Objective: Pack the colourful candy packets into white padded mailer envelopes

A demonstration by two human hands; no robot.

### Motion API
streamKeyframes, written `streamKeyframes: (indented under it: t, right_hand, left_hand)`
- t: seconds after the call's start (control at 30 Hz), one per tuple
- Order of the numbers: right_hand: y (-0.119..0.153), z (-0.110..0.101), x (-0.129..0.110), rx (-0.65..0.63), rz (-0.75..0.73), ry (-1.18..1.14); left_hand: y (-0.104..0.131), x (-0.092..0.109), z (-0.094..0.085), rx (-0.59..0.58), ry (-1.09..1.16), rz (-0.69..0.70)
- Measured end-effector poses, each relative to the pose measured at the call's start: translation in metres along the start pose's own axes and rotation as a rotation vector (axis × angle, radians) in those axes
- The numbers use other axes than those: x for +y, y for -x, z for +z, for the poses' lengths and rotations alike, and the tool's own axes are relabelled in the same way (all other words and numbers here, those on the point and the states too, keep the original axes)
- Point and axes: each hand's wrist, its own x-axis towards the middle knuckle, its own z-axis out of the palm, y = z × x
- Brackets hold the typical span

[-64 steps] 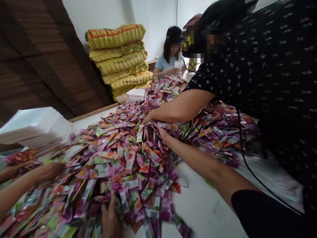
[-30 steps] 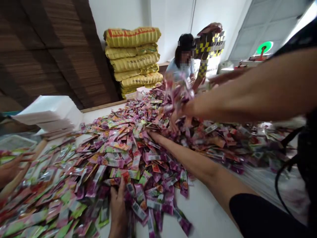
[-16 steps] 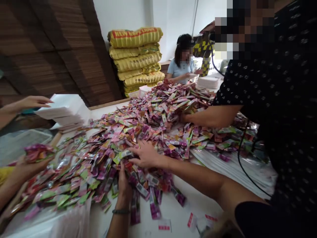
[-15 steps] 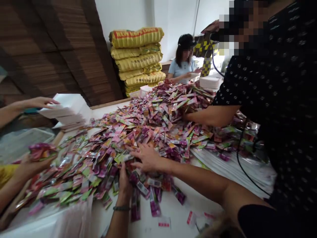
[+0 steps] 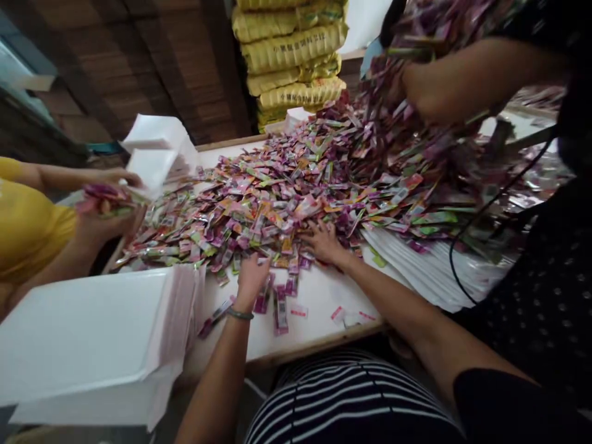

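A wide heap of small pink, purple and green packets covers much of the white table. At the heap's near edge is my left hand, wearing a dark wristband; its fingers touch the packets, and whether they grip any is hidden. My right hand lies on the heap with its fingers spread, palm down, holding nothing that shows. Loose packets, one with a barcode, lie just in front of my left hand.
White envelopes are stacked at near left, back left and right. A person in yellow holds packets at left. Another person's arm lifts many packets at right. Yellow sacks stand behind; a black cable hangs at right.
The view has tilted down. My two hands are farther apart, still at the heap's near edge. The person at right has raised a mass of packets. The person at left has moved the held packets nearer the envelopes.
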Motion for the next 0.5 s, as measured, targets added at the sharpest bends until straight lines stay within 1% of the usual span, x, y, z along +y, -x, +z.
streamKeyframes:
  t: [0.07, 0.13, 0.17, 0.23, 0.27, 0.3, 0.33, 0.4, 0.43, 0.47, 0.5]
  right_hand:
    - [-0.001, 0.001, -0.001, 0.143, 0.082, 0.019]
    - [0.01, 0.006, -0.008, 0.276, 0.156, 0.01]
    - [0.02, 0.011, -0.012, 0.319, 0.167, -0.007]
    - [0.04, 0.02, -0.02, 0.358, 0.128, -0.058]
    - [0.05, 0.024, -0.024, 0.368, 0.083, -0.085]
    - [0.057, 0.028, -0.026, 0.381, 0.034, -0.112]
    - [0.063, 0.03, -0.029, 0.398, -0.021, -0.14]
    - [0.07, 0.031, -0.038, 0.41, -0.164, -0.198]
    - [0.074, 0.031, -0.044, 0.393, -0.266, -0.225]
    - [0.078, 0.03, -0.051, 0.352, -0.389, -0.246]
    - [0.082, 0.028, -0.06, 0.288, -0.519, -0.259]
  left_hand:
    - [0.035, -0.005, 0.0, 0.0, -0.107, 0.037]
    - [0.075, -0.012, -0.002, -0.037, -0.19, 0.083]
    - [0.095, -0.016, -0.004, -0.076, -0.195, 0.101]
    - [0.132, -0.02, -0.017, -0.132, -0.113, 0.12]
    - [0.147, -0.021, -0.028, -0.111, -0.064, 0.137]
    - [0.158, -0.02, -0.043, -0.035, -0.034, 0.157]
    - [0.165, -0.019, -0.06, 0.093, -0.039, 0.168]
    - [0.17, -0.018, -0.1, 0.436, -0.174, 0.15]
    - [0.168, -0.018, -0.121, 0.584, -0.284, 0.101]
    - [0.163, -0.02, -0.139, 0.672, -0.406, 0.044]
    - [0.157, -0.023, -0.155, 0.686, -0.523, -0.019]
